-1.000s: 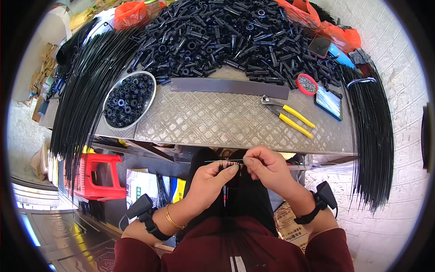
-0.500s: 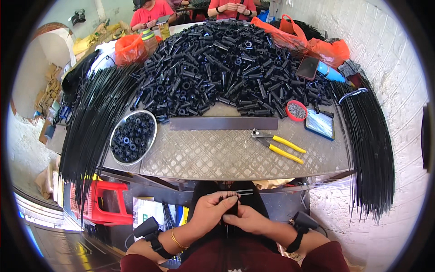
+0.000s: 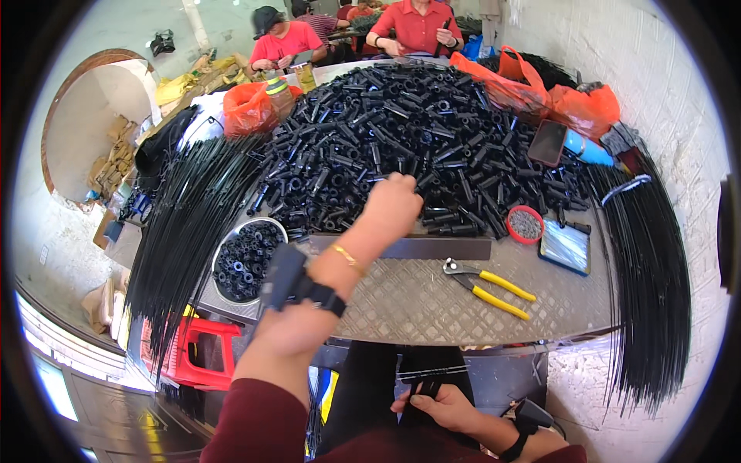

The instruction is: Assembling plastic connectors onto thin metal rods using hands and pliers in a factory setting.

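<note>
My left hand (image 3: 392,207) reaches over the front of a big heap of black plastic tubular parts (image 3: 332,116). Its fingers are curled down, with the tips hidden, so what they grip does not show. Above my lap, my right hand (image 3: 448,405) is closed around a dark black piece (image 3: 424,390). Thin silvery rods (image 3: 436,372) lie crosswise just beyond that piece; whether they are joined to it I cannot tell. A dark flat bar (image 3: 432,248) lies along the heap's front edge, under my left forearm.
Yellow-handled pliers (image 3: 494,293), a red cup of small grey bits (image 3: 526,224) and a tray of thin clear-white pieces (image 3: 565,247) sit at right. A metal bowl (image 3: 217,282) holds black rings. Bundles of black strands (image 3: 185,231) flank the table. Two people work opposite.
My left hand has left my right hand and moved up and forward to the heap. My right hand stays low with the black piece. The view has shifted, showing more of the far side.
</note>
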{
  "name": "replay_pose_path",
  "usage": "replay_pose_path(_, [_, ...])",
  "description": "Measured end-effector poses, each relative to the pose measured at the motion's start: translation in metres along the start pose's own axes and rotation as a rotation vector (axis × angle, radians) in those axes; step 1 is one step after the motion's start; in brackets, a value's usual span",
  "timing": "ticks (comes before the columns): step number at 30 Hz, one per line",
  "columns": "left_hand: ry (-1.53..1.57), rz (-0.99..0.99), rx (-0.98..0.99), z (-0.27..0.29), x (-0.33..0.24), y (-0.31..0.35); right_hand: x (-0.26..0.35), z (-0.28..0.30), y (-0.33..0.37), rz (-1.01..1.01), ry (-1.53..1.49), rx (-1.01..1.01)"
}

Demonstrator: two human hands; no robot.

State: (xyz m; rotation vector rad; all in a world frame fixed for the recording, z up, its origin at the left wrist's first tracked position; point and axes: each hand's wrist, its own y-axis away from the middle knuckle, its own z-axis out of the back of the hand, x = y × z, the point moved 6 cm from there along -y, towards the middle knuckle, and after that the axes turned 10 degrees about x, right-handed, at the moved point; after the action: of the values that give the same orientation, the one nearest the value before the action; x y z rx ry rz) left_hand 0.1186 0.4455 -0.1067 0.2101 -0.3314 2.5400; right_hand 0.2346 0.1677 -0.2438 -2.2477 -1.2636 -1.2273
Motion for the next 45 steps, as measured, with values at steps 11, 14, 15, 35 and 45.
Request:
replay_pose_path(11, [0.867, 0.378, -0.049, 0.034, 0.105, 0.037, 0.010, 0.009, -0.001, -0.058, 0.018, -0.011])
replay_pose_path(14, [0.447, 0.422, -0.064, 0.055, 0.144, 0.062, 0.008, 0.010, -0.004, -0.084, -0.015, -0.008])
replay_pose_path(15, [0.395, 0.331, -0.056, 0.052, 0.143, 0.065, 0.008, 0.010, -0.005, -0.076, -0.003, 0.001])
replay_pose_path(35, [0.080, 0.349, 0.179, -0.014, 0.112, 0.067, 0.006, 0.000, -0.013, -0.050, 0.007, 0.030])
replay_pose_path(45, [0.864, 0.415, -0.055, 0.053, 0.089, 0.117, 0.009, -0.016, -0.017, 0.039, 0.092, 0.033])
